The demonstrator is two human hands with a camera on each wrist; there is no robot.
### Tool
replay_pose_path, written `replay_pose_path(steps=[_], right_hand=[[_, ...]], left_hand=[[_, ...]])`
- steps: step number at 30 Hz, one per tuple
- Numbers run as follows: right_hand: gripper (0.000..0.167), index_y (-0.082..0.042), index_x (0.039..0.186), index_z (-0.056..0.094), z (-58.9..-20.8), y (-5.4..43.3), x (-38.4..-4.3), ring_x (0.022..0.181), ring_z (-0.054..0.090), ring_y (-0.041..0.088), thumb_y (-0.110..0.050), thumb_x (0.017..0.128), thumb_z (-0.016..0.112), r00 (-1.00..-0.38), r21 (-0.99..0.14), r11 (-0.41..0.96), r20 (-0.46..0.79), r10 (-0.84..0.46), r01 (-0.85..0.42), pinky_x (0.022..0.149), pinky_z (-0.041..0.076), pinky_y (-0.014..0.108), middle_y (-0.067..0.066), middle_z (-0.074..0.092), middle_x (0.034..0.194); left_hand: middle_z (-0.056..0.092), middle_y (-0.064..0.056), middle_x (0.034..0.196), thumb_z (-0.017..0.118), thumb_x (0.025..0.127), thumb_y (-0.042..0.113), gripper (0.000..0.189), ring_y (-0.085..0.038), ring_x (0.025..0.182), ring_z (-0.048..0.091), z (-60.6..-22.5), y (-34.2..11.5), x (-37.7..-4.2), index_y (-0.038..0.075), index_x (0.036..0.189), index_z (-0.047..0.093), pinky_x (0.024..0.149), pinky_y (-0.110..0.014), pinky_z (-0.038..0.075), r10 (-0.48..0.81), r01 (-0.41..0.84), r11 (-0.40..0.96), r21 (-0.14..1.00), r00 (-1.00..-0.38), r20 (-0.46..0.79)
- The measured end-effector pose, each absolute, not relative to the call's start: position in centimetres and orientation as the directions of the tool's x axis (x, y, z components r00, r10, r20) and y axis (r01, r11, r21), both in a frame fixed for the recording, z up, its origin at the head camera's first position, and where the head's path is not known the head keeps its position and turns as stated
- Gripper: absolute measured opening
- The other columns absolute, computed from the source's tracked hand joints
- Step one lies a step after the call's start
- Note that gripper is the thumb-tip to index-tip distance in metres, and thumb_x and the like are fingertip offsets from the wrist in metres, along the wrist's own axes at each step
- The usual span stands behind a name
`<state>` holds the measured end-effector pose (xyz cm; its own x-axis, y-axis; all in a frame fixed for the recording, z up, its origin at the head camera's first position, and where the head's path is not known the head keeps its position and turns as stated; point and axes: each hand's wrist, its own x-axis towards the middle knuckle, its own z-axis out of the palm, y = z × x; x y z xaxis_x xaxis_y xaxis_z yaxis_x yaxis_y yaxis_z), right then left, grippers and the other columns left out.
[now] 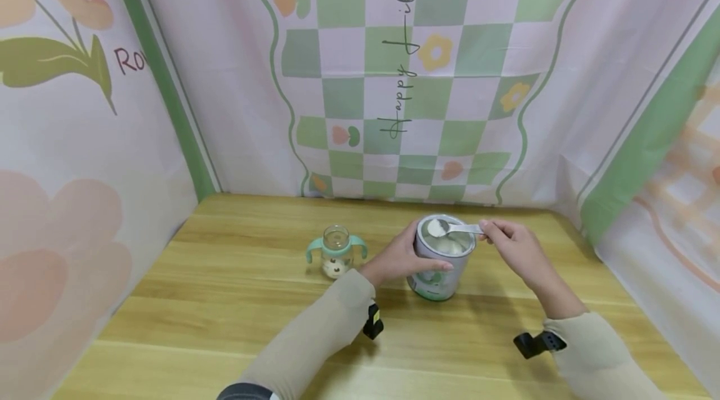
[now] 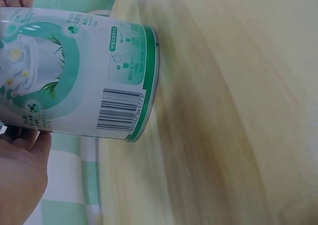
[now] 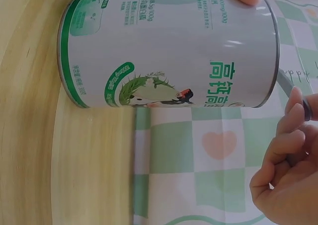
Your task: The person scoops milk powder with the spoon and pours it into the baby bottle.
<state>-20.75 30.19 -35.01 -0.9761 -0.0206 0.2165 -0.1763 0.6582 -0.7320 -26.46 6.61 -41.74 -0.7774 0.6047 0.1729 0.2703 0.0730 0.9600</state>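
Right hand (image 1: 519, 251) pinches powder-laden spoon (image 1: 465, 229) over milk-powder tin (image 1: 434, 290); left hand (image 1: 400, 257) grips tin, nearer the two-handled bottle (image 1: 337, 255) at left.

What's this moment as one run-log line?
left hand: grips can | right hand: holds spoon with powder at can's mouth | bottle: stands on table

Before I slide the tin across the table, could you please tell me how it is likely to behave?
The tin would probably stay stiff, since its wall looks smooth and undented. Its glossy side, showing highlights, may be slippery. Being taller than wide and open-topped, it could tip if pushed high up, perhaps spilling the powder inside.
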Motion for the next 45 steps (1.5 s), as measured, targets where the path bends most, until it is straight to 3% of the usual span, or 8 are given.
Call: replay_pose_path(steps=[3, 11, 17, 29, 33, 37, 41, 45], right_hand=[[0.051, 0.003, 0.107, 0.068, -34.9, 30.3, -20.8, 0.091, 0.055, 0.012, -0.042, 0.107, 0.046, -0.982, -0.765, 0.625, 0.187, -0.016, -0.156, 0.075, 0.047, 0.025, 0.009, 0.063, 0.100], [0.050, 0.007, 0.107, 0.066, -35.0, 30.6, -21.0, 0.080, 0.052, 0.006, -0.039, 0.107, 0.046, -0.982, -0.790, 0.590, 0.187, -0.028, -0.168, 0.070, 0.048, 0.022, -0.002, 0.058, 0.085], [0.047, 0.005, 0.103, 0.065, -35.1, 30.5, -21.1, 0.074, 0.048, 0.010, -0.037, 0.108, 0.045, -0.979, -0.787, 0.590, 0.201, -0.029, -0.179, 0.065, 0.044, 0.025, 0.000, 0.054, 0.081], [0.045, 0.001, 0.099, 0.064, -34.4, 30.0, -21.0, 0.077, 0.050, 0.013, -0.039, 0.108, 0.045, -0.975, -0.796, 0.569, 0.215, -0.052, -0.206, 0.068, 0.044, 0.025, 0.001, 0.055, 0.084], [0.046, 0.002, 0.098, 0.064, -34.3, 29.8, -20.9, 0.076, 0.049, 0.013, -0.039, 0.108, 0.045, -0.973, -0.796, 0.566, 0.224, -0.054, -0.215, 0.067, 0.044, 0.025, 0.001, 0.055, 0.083], [0.049, 0.003, 0.099, 0.063, -34.1, 29.4, -20.8, 0.074, 0.048, 0.013, -0.042, 0.107, 0.045, -0.971, -0.793, 0.567, 0.233, -0.060, -0.225, 0.066, 0.043, 0.027, 0.002, 0.053, 0.082], [0.052, 0.006, 0.099, 0.062, -33.9, 29.1, -20.9, 0.072, 0.046, 0.014, -0.043, 0.107, 0.045, -0.967, -0.789, 0.565, 0.244, -0.074, -0.243, 0.064, 0.041, 0.028, 0.005, 0.051, 0.079], [0.052, 0.006, 0.099, 0.061, -33.7, 28.7, -21.0, 0.073, 0.046, 0.015, -0.043, 0.107, 0.045, -0.964, -0.786, 0.564, 0.251, -0.084, -0.254, 0.064, 0.041, 0.028, 0.006, 0.050, 0.080]], left_hand=[[0.054, 0.014, 0.131, 0.088, 0.079, 0.033, 0.088, -0.011, 0.121, 0.054, -41.6, 6.6, -26.4, 0.032, 0.150, 0.036, 0.102, -0.037, 0.044, 0.598, 0.260, 0.098, 0.961, -0.787, 0.152], [0.055, 0.008, 0.134, 0.085, 0.083, 0.029, 0.081, -0.017, 0.124, 0.055, -41.3, 6.7, -26.4, 0.031, 0.148, 0.038, 0.101, -0.032, 0.044, 0.627, 0.319, 0.061, 0.946, -0.750, 0.213], [0.056, 0.000, 0.136, 0.085, 0.084, 0.023, 0.077, -0.024, 0.125, 0.055, -41.0, 6.7, -26.4, 0.030, 0.146, 0.041, 0.101, -0.032, 0.044, 0.641, 0.377, 0.006, 0.926, -0.713, 0.286], [0.056, 0.006, 0.132, 0.085, 0.083, 0.026, 0.075, -0.026, 0.126, 0.053, -40.3, 6.0, -26.7, 0.027, 0.146, 0.044, 0.103, -0.036, 0.043, 0.661, 0.448, 0.063, 0.892, -0.688, 0.299], [0.051, 0.012, 0.136, 0.085, 0.082, 0.035, 0.078, -0.018, 0.131, 0.047, -40.1, 5.4, -26.7, 0.035, 0.147, 0.042, 0.107, -0.044, 0.039, 0.649, 0.438, 0.148, 0.886, -0.720, 0.247], [0.038, 0.007, 0.153, 0.084, 0.081, 0.045, 0.095, -0.015, 0.139, 0.038, -39.6, 4.5, -26.4, 0.029, 0.157, 0.030, 0.112, -0.053, 0.032, 0.616, 0.385, 0.246, 0.889, -0.770, 0.163], [0.029, 0.003, 0.160, 0.083, 0.081, 0.048, 0.104, -0.018, 0.144, 0.033, -38.9, 3.5, -26.2, 0.022, 0.161, 0.021, 0.114, -0.053, 0.029, 0.599, 0.378, 0.300, 0.876, -0.789, 0.136], [0.031, 0.006, 0.160, 0.081, 0.081, 0.052, 0.102, -0.015, 0.143, 0.033, -38.2, 2.4, -26.2, 0.025, 0.160, 0.023, 0.114, -0.049, 0.031, 0.584, 0.400, 0.341, 0.851, -0.799, 0.141]])
